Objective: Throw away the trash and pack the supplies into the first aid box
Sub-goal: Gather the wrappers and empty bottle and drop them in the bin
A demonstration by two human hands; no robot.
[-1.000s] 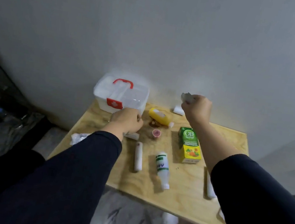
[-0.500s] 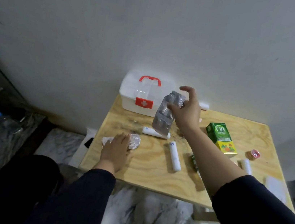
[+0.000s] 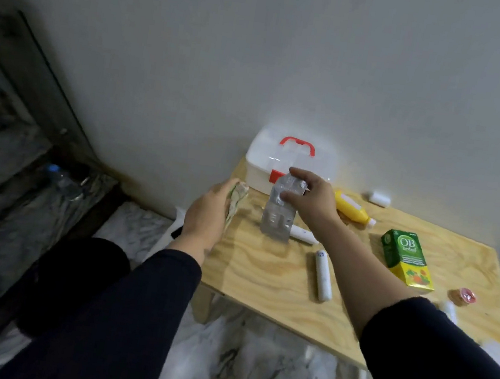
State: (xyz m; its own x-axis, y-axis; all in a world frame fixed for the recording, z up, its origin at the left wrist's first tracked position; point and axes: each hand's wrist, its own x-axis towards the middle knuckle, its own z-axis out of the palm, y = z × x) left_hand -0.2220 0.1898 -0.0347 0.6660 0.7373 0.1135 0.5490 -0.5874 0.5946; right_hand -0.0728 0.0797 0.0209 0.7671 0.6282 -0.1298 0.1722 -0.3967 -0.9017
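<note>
The white first aid box (image 3: 261, 171) with a red handle stands shut at the table's back left corner. In front of it my right hand (image 3: 312, 203) pinches a silver blister pack (image 3: 279, 212) that hangs down above the table. My left hand (image 3: 208, 215) is raised at the table's left edge, closed around a crumpled clear wrapper (image 3: 236, 198). Loose on the wood lie a yellow bottle (image 3: 352, 208), a green and yellow OB box (image 3: 406, 258), two white tubes (image 3: 323, 275) (image 3: 303, 235), a small pink-lidded cup (image 3: 465, 295) and a white roll (image 3: 379, 198).
The low wooden table (image 3: 261, 281) stands against a pale wall on a marble floor. A white object (image 3: 177, 221) sits on the floor beside the table's left edge. A plastic water bottle (image 3: 65, 181) lies by a dark frame at the left. My feet show below.
My left hand has lifted the crumpled wrapper off the table. My right hand still holds the blister pack. The view has swung left, so the table sits further right.
</note>
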